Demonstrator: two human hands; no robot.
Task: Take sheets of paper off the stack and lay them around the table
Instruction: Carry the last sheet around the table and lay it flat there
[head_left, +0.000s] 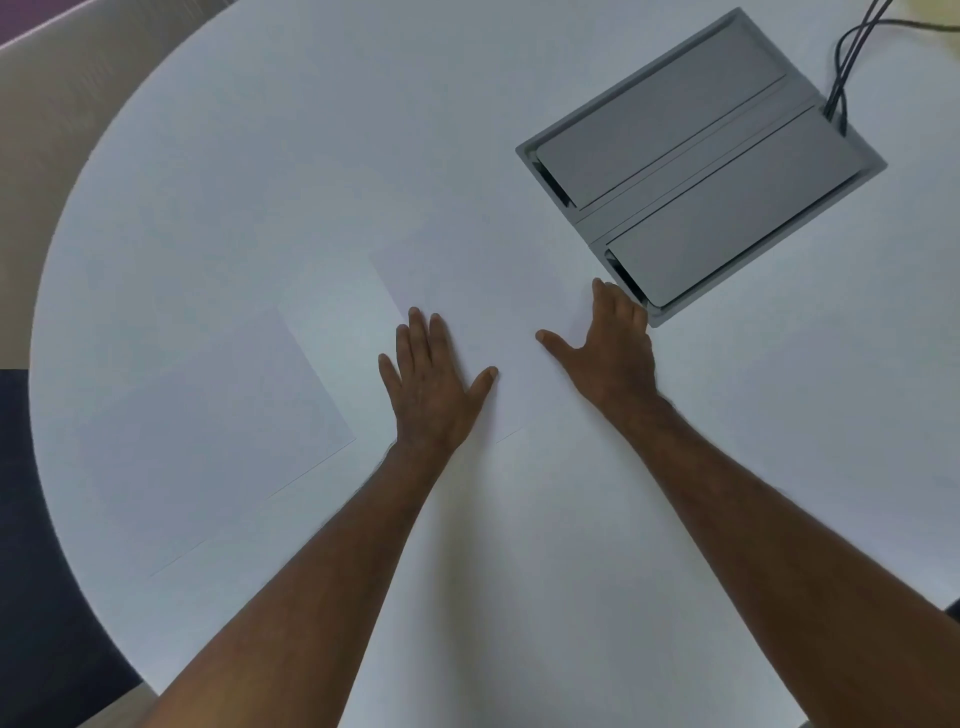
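Both hands (434, 382) (613, 343) flat, fingers spread, on blank sheet (483, 291).

White paper on a white surface (260, 156) leaves much unclear. The sheet (498, 291) under both flat palms shows only faint edges; its far edge fades into the surface, and its near part lies hidden under the left hand (434, 384) and wrist. Whether it is one sheet or a stack cannot be told. Beyond the right hand (615, 345), the grey cable box (701, 161) hides behind the fingertips at one corner. Its cables (852, 52) (two or three, too thin to count) run off the top edge.
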